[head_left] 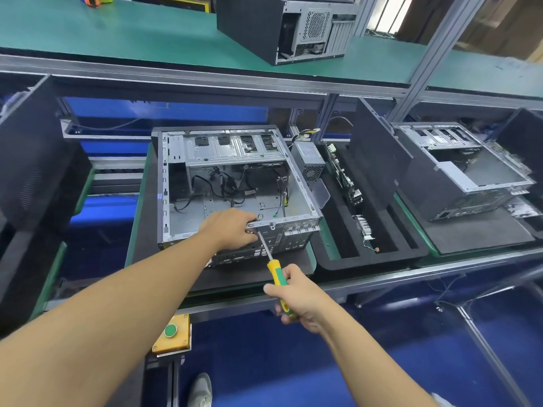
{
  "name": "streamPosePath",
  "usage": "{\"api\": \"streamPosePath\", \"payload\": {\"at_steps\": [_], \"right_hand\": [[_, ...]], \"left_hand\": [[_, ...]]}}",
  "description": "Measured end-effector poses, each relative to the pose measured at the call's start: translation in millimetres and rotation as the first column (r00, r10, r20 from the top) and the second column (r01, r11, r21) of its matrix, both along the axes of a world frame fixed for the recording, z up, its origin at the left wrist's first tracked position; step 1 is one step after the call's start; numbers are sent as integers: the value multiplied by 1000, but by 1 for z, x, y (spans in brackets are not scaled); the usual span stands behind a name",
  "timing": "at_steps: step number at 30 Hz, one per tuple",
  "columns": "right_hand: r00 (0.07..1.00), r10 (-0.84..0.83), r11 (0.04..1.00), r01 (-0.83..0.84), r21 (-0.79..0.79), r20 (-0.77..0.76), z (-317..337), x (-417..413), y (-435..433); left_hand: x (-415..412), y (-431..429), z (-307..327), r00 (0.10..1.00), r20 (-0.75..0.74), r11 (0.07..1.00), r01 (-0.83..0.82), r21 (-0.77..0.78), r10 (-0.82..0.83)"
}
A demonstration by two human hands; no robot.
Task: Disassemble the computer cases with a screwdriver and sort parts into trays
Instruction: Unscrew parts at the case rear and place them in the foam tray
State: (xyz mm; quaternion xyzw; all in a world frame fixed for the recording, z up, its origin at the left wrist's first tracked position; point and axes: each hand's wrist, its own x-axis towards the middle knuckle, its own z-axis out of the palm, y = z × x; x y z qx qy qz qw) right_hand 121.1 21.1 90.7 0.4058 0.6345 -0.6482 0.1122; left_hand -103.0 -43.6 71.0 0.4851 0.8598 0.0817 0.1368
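An open grey computer case (235, 160) lies on its side on a dark pad in front of me, loose black cables inside. My left hand (232, 229) grips the near rear edge of the case. My right hand (296, 295) is shut on a yellow-and-green screwdriver (277, 277); its metal shaft runs up to the rear panel beside my left fingers, with the tip hidden there. To the right a black foam tray (382, 259) holds a grey power supply (308, 161), a circuit board (342, 174) standing on edge and a small heatsink (364, 227).
A second stripped case (464, 174) sits on a pad at the right, a black side panel (379, 154) leaning beside it. Another case (288, 24) rests on the upper green shelf. A black panel (35, 160) stands at left. A yellow box with green button (172, 333) hangs below the bench edge.
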Motion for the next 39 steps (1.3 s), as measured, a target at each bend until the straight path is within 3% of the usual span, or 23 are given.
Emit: {"api": "streamPosePath", "payload": {"at_steps": [3,5,9,14,17,20,23,28,32,37,39], "right_hand": [[998,-55,971,56,-233,13,4,-2,5],[998,-67,955,64,-288,0,2,0,5],[995,-54,998,52,-21,-80,-8,3,1],[997,-35,997,40,68,-76,-10,5,0],[995,-89,995,87,-44,-52,-7,0,1],[992,-123,980,117,-161,-23,-5,-2,-3],[987,-147,979,136,-155,-68,-8,1,-8],[975,-152,986,137,-99,-162,-11,6,-9],[984,-122,992,119,-37,-128,-9,4,-10],[981,-182,961,163,-222,-69,-2,0,-11],[984,-152,973,133,-189,-90,-4,2,-11]], "left_hand": [[0,0,0,1000,-5,1000,-3,12,3],[-1,0,-1,1000,-8,1000,0,16,0],[0,0,-1,1000,-21,1000,10,13,-9],[2,-1,2,999,-39,1000,25,-6,-25],[4,-6,1,999,-32,998,25,58,-23],[8,-14,0,997,64,965,17,261,-35],[10,-20,-4,987,-87,910,160,382,-137],[12,-24,-2,922,-294,847,358,394,-253],[15,-24,2,918,-313,854,357,378,-244],[17,-25,9,921,-311,855,347,385,-233],[18,-25,10,922,-313,850,346,397,-230]]}}
